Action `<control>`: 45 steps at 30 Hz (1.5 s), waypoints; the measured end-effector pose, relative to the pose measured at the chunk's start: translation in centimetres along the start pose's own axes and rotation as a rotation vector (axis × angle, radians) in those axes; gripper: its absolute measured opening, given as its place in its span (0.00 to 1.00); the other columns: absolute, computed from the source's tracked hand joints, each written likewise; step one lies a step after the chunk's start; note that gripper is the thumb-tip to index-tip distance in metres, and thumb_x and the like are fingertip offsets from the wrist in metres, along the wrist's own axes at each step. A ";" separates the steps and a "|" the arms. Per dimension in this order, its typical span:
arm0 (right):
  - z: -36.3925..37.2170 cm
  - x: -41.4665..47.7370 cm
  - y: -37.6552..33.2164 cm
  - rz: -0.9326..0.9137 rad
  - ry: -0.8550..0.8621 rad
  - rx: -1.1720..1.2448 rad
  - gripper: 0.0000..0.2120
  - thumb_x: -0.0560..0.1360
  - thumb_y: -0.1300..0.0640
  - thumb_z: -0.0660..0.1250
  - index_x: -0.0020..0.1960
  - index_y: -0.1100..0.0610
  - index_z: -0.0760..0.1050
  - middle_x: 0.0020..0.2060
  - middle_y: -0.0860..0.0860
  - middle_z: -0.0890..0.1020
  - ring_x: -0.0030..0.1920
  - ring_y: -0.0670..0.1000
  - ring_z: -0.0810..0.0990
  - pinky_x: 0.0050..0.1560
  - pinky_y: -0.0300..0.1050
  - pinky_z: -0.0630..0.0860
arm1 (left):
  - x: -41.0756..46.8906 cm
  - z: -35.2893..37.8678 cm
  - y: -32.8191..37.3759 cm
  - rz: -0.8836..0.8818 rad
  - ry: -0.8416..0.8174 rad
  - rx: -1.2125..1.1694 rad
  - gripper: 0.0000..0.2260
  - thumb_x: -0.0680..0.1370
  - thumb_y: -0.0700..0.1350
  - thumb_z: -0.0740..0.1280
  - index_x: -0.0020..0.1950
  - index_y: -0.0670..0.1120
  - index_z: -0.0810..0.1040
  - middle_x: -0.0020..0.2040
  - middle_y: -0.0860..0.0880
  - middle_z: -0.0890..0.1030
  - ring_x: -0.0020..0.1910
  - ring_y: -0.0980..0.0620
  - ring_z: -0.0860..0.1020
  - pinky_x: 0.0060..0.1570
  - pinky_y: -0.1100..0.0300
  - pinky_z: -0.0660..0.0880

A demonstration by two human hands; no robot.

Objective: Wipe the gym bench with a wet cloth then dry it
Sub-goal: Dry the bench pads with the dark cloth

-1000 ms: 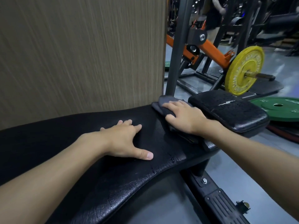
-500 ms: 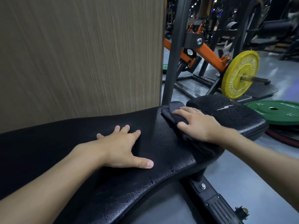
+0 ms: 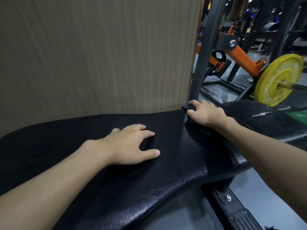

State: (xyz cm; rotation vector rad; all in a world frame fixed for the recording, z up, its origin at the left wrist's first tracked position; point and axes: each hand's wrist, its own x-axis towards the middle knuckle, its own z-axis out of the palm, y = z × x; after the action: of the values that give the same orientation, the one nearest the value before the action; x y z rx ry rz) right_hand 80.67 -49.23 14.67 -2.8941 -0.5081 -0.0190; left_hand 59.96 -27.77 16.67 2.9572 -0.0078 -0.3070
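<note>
Nearest the camera, the black bench pad (image 3: 116, 188) curves across the view, its cracked vinyl glistening along the front edge. The left hand (image 3: 131, 145) lies flat on the pad with fingers spread and thumb out, holding nothing. Beyond it and to its right, the right hand (image 3: 205, 112) sits at the far end of the pad, its fingers curled over a dark cloth (image 3: 186, 108) that it grips against the pad's far corner. Just right of that hand is the separate seat pad (image 3: 265, 117), worn and speckled. Left of and behind both hands rises a brown wall panel (image 3: 99, 55). Farther beyond the right hand stand a dark steel upright (image 3: 207, 52), an orange lever arm (image 3: 239, 57) and a yellow weight plate (image 3: 279, 78).
</note>
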 end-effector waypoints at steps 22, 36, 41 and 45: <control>8.0 -4.1 -39.2 -0.543 -0.121 0.016 0.25 0.75 0.42 0.52 0.70 0.45 0.65 0.69 0.52 0.69 0.70 0.59 0.65 0.61 0.61 0.63 | -20.8 1.2 -21.3 -0.434 0.159 0.000 0.28 0.77 0.68 0.56 0.76 0.64 0.59 0.79 0.61 0.55 0.77 0.59 0.56 0.72 0.52 0.60; 9.2 -12.1 -45.0 -0.961 -0.199 0.078 0.27 0.77 0.41 0.52 0.76 0.40 0.59 0.79 0.49 0.58 0.79 0.56 0.49 0.73 0.65 0.52 | -25.4 2.2 -21.4 -0.513 0.231 -0.093 0.32 0.69 0.73 0.57 0.64 0.54 0.70 0.60 0.61 0.67 0.58 0.58 0.71 0.59 0.54 0.72; 7.6 -11.6 -37.6 -0.892 -0.175 0.091 0.26 0.78 0.42 0.53 0.76 0.40 0.59 0.79 0.48 0.58 0.80 0.55 0.50 0.75 0.63 0.54 | -22.5 1.7 -17.9 -0.475 0.145 -0.021 0.31 0.71 0.72 0.56 0.68 0.57 0.68 0.63 0.60 0.66 0.64 0.57 0.69 0.61 0.52 0.70; 6.2 -10.2 -30.8 -0.781 -0.149 0.068 0.26 0.78 0.43 0.53 0.76 0.40 0.59 0.79 0.47 0.58 0.80 0.54 0.50 0.74 0.62 0.56 | -19.1 1.6 -14.5 -0.398 0.115 0.020 0.31 0.73 0.71 0.57 0.72 0.57 0.65 0.67 0.59 0.65 0.67 0.55 0.68 0.64 0.49 0.68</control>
State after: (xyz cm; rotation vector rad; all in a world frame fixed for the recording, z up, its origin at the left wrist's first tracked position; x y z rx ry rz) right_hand 60.49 -23.06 14.18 -2.4514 -1.5821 0.0952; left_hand 40.75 -13.28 16.55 2.9713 0.5999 -0.1848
